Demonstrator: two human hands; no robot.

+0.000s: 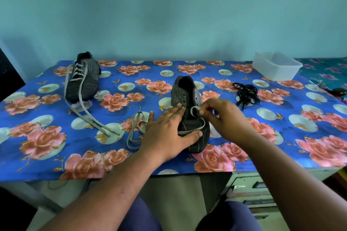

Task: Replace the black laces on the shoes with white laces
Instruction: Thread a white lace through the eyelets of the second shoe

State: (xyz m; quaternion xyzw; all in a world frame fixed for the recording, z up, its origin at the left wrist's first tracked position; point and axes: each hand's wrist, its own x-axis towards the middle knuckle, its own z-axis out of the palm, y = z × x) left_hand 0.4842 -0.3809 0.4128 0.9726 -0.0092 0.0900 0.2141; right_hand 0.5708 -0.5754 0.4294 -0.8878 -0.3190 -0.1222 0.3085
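A dark striped shoe (187, 92) stands in the middle of the table, toe toward me, its eyelets bare of lace. My left hand (167, 129) lies flat against its left side, fingers straight, thumb pressing a white lace (195, 128) onto the toe. My right hand (223, 116) pinches the same lace's loop above the tongue. The lace's free part (135, 129) trails over the cloth to the left. A second shoe (84, 78) at the back left carries a white lace with long loose ends. A heap of black laces (246, 94) lies to the right.
The table carries a blue floral cloth (281, 137) that reaches the near edge. A translucent plastic box (276, 65) stands at the back right corner. A teal wall closes the far side. Drawers (251, 187) sit under the table on the right.
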